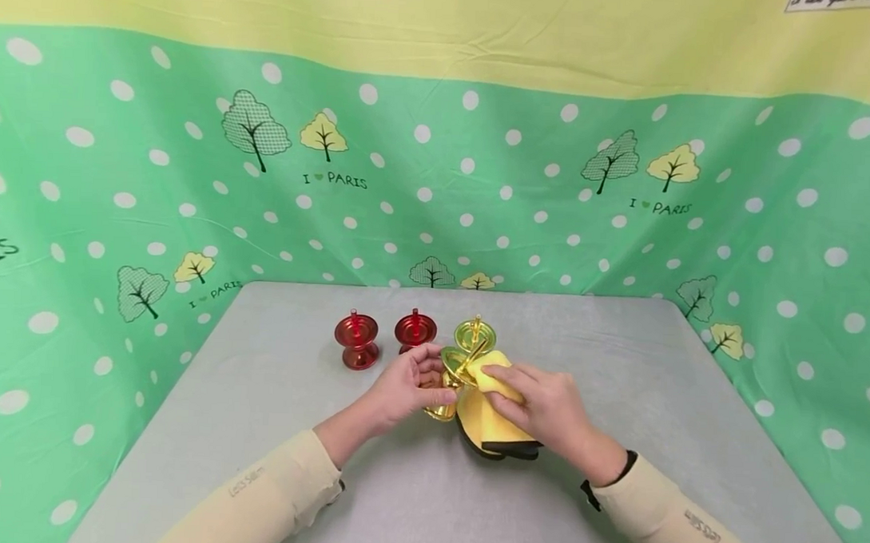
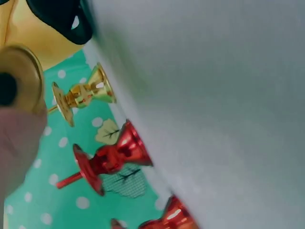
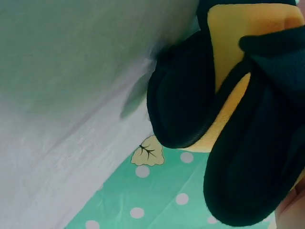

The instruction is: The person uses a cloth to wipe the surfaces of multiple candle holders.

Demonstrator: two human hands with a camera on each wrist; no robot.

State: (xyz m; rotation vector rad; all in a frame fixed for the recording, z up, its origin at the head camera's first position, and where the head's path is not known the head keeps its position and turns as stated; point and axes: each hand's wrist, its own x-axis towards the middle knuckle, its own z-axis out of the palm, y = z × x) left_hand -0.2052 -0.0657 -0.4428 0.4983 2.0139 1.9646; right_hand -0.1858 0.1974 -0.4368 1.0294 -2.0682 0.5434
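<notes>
My left hand [image 1: 405,386] grips a shiny gold candle holder [image 1: 440,409] by its lower part, tilted with its dish and spike toward the right. In the left wrist view, the round underside of this holder [image 2: 29,78] shows at the left edge. A yellow cloth [image 1: 498,421] with black edging is bunched in my right hand [image 1: 549,399], whose fingers press a fold of it against the dish. The rest of the cloth hangs below, and its black-edged flaps fill much of the right wrist view. Just behind, a second gold candle holder [image 1: 476,333] stands upright.
Two red candle holders stand upright to the left: one red holder [image 1: 357,341] farther out, the other red holder [image 1: 415,328] partly behind my left hand. They stand on a grey-covered table [image 1: 288,362]. A green dotted curtain [image 1: 380,182] hangs behind and at both sides.
</notes>
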